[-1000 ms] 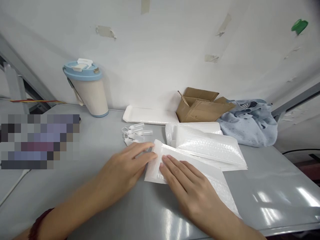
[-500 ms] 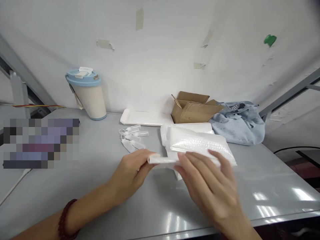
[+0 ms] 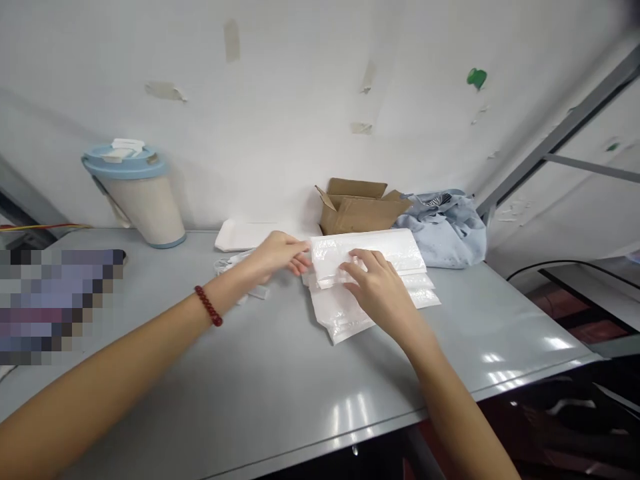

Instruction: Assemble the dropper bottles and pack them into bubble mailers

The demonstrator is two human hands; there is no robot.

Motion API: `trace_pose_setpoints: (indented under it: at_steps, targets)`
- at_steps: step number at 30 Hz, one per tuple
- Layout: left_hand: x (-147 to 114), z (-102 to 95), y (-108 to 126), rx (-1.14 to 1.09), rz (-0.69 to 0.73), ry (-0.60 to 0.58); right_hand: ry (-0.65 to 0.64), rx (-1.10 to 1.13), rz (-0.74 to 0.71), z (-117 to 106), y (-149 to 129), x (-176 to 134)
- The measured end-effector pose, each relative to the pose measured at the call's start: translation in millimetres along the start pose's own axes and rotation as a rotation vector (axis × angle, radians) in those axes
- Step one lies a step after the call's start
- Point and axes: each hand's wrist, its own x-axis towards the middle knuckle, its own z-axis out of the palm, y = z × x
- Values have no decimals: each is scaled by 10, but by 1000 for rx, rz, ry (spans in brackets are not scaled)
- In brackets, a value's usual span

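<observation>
A white bubble mailer (image 3: 393, 248) lies on top of a small pile of similar white bubble mailers (image 3: 345, 313). My left hand (image 3: 280, 257) is at its left edge, thumb and fingertips pinched on the corner. Over the front of the same mailer rests my right hand (image 3: 377, 287), fingers bent and apart, with the fingertips touching its surface. Partly hidden behind my left wrist are several small white tags or tubes (image 3: 259, 292) with loops; their exact kind is unclear.
At the back stand a cream tumbler (image 3: 155, 210) with a blue lid, an open cardboard box (image 3: 367, 217) and a pale blue cloth bundle (image 3: 443, 233). A flat white packet (image 3: 245, 233) lies by the wall. A blurred-out object (image 3: 60, 300) lies at the left of the grey table (image 3: 225, 400).
My hands have moved away from me, bringing the white mailer from edge-on in the air down onto the pile. My right fingers have spread over it. The view has turned rightward.
</observation>
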Motion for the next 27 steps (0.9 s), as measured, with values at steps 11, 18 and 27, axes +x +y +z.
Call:
trace_pose_setpoints:
  at_steps: [11, 18, 27]
  targets:
    - [248, -745, -341, 783, -12, -9, 43, 20, 73, 46, 24, 17]
    - [242, -662, -380, 975, 102, 15, 50, 13, 105, 96, 90, 55]
    - [-6, -871, -103, 1195, 260, 415, 74, -24, 108, 148, 99, 49]
